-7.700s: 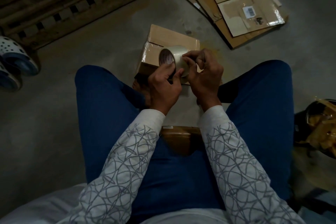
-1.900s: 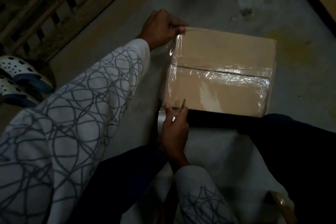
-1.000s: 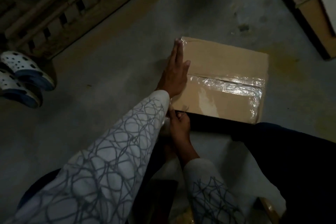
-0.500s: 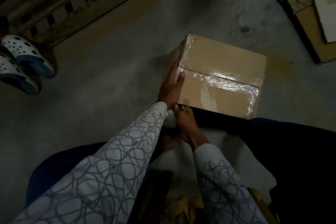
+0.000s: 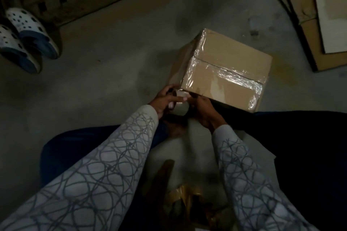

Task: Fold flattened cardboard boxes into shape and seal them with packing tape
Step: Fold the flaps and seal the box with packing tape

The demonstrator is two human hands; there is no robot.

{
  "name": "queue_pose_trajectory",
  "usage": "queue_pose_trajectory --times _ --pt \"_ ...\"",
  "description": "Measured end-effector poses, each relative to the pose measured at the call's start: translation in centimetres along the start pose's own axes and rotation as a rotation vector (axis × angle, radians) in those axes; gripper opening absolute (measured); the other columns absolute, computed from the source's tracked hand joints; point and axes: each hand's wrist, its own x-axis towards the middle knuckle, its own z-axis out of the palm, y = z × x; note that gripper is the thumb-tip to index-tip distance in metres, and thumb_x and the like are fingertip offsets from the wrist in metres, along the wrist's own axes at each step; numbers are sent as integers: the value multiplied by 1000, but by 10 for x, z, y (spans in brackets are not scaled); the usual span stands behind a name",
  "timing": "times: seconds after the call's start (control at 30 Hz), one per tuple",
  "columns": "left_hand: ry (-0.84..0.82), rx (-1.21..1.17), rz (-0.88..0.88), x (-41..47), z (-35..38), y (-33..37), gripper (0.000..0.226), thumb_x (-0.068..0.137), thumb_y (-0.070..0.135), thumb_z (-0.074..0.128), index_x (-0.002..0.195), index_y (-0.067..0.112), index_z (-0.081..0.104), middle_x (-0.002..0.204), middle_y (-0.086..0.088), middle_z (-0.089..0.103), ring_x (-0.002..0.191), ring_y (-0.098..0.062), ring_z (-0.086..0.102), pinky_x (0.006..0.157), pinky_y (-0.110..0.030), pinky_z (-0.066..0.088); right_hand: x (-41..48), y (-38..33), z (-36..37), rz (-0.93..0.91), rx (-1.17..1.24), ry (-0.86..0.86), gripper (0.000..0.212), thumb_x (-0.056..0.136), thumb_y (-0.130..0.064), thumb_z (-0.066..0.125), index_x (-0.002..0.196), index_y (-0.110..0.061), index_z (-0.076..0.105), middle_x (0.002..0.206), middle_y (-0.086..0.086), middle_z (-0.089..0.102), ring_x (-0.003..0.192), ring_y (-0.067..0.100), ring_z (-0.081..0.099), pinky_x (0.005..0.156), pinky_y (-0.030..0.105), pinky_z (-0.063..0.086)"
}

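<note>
the sealed cardboard box (image 5: 228,53) sits on the concrete floor (image 5: 112,73), just beyond the person's knees, with clear tape (image 5: 238,78) shining along its top seam and down its left edge. both hands meet at the box's near left corner. the left hand (image 5: 163,100) curls its fingers around the tape roll (image 5: 180,108), and the right hand (image 5: 203,111) grasps the roll's other side, so the roll lies between them, touching or almost touching the box corner. flattened cardboard (image 5: 308,5) lies far right, sandals (image 5: 26,37) far left.
</note>
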Motion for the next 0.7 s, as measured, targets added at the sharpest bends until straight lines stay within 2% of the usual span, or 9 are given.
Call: queue_pose_trajectory --times 0.1,0.17,0.23,0.3,0.37,0.43,0.53,0.63,0.7 --pt "29 -1 49 5 -12 -24 85 38 34 103 116 36 71 132 -8 65 123 -29 61 97 -47 56 -13 -1 -25 106 -314 130 38 97 -7 52 132 7 56 85 8 62 68 17 58 65 30 51" --pt "38 11 71 7 -19 -28 81 40 37 103 115 38 73 132 -6 65 125 -27 60 104 -51 51 -21 0 -39 63 -477 223 45 100 -19 55 137 6 50 96 13 60 68 15 55 57 27 48" --pt "20 41 95 -2 -18 -20 69 51 33 99 114 38 73 129 -2 66 125 -24 60 107 -46 50 -29 1 -45 -59 -575 306 50 103 -31 52 136 5 43 105 16 55 76 21 56 54 25 45" --pt "22 88 134 -5 -17 -13 53 68 19 90 116 32 71 118 5 65 119 -19 60 101 -33 52 -37 -1 -38 -235 -718 339 43 106 -31 46 129 5 42 105 14 53 89 23 53 67 29 40" --pt "66 123 185 -8 -12 -9 40 76 15 82 109 29 66 104 9 62 106 -16 60 86 -26 50 -41 -5 -28 -377 -824 368 29 106 -23 46 123 1 47 106 15 59 94 27 55 72 31 37" --pt "113 161 220 -9 -6 -9 28 77 22 79 100 29 63 98 8 62 98 -17 61 82 -28 48 -38 -9 -19 -464 -863 385 23 103 -17 50 119 -1 52 109 19 67 99 33 61 72 32 38" --pt "151 219 205 -11 -1 -17 18 87 33 70 103 28 62 99 7 63 95 -14 59 81 -28 46 -28 -11 -10 -550 -996 319 21 100 -15 55 117 -3 58 108 19 71 98 36 65 69 30 36" --pt "178 203 176 -10 -3 -30 14 86 45 66 98 39 65 107 6 66 104 -20 61 89 -34 49 -17 -11 -9 -631 -1151 271 22 98 -15 59 117 -3 62 103 21 72 93 43 66 73 40 49" --pt "215 180 176 -9 -5 -34 10 80 48 64 89 43 68 106 7 69 107 -22 63 89 -33 48 -11 -8 -13 -633 -1232 237 23 98 -15 59 117 -2 62 103 23 71 93 46 64 75 45 50"
